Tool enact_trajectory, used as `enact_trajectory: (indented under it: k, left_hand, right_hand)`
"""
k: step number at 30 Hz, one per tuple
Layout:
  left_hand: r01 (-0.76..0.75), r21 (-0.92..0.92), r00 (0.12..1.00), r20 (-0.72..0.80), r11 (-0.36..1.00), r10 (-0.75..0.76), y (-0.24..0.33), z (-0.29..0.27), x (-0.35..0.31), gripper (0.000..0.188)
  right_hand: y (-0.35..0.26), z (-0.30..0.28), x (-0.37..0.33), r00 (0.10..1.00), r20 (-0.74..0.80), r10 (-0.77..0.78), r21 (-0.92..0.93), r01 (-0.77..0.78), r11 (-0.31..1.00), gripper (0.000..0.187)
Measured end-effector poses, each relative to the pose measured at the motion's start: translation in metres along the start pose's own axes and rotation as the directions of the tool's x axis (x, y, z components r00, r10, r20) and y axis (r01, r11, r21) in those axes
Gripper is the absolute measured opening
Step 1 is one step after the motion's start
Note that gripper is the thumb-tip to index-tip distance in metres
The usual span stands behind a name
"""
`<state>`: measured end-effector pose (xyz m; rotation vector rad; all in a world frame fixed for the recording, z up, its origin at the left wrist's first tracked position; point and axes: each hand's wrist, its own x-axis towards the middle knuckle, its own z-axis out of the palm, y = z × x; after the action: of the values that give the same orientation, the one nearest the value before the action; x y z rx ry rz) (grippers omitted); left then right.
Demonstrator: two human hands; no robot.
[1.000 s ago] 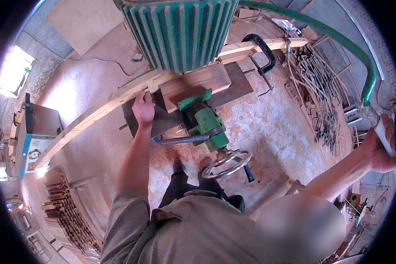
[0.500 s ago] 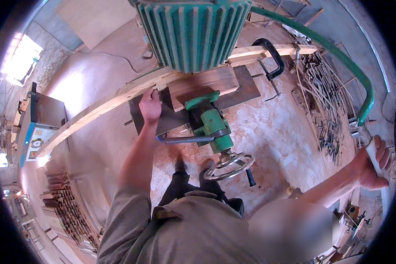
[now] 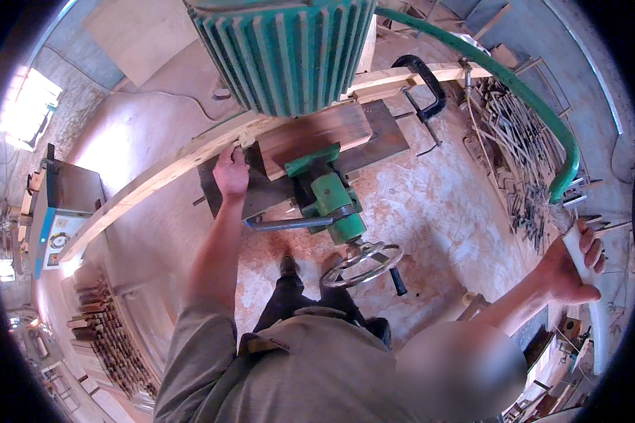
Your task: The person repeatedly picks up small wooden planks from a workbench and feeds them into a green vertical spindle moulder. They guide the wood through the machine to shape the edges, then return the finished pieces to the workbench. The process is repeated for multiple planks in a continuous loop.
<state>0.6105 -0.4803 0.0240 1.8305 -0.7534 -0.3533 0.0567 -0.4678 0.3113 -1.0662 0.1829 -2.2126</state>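
Left hand (image 3: 231, 173) flat on the long plank (image 3: 148, 187); right hand (image 3: 568, 271) apparently gripping a pale bar (image 3: 591, 282).

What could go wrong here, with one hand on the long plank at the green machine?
1. The left hand rests on the long pale wooden plank close under the ribbed green motor housing; it could slip toward the machine.
2. The right hand reaches far aside to a pale bar, so balance may suffer.
3. Sawdust covers the floor; feet might slide.
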Motion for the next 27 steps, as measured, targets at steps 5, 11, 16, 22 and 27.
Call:
enact_trajectory:
  k: [5, 11, 16, 22, 27]
  left_hand:
    - [-0.012, 0.017, 0.999, 0.041, 1.0, 0.011, 0.0, 0.0, -0.001, 0.022]
    - [-0.036, -0.032, 0.999, 0.008, 0.999, 0.036, 0.008, -0.004, -0.004, 0.02]
    - [-0.088, 0.08, 0.996, 0.032, 0.993, 0.085, 0.01, -0.004, -0.003, 0.022]
    - [-0.049, 0.041, 0.998, 0.028, 0.998, 0.048, -0.005, -0.003, -0.001, 0.023]
    - [-0.068, 0.052, 0.998, 0.02, 0.996, 0.067, -0.007, -0.001, 0.002, 0.024]
  right_hand:
    - [0.008, 0.015, -0.023, 1.0, -0.02, -0.02, -0.143, 0.017, 0.99, 0.046]
    - [-0.001, -0.023, -0.034, 0.977, 0.163, 0.139, -0.113, -0.122, 0.986, 0.048]
    - [-0.001, -0.028, -0.042, 0.966, 0.202, 0.161, -0.128, -0.137, 0.982, 0.046]
    - [0.0, -0.03, -0.057, 0.953, 0.207, 0.219, -0.12, -0.198, 0.973, 0.048]
    - [-0.003, -0.047, -0.064, 0.947, 0.217, 0.237, -0.129, -0.213, 0.969, 0.045]
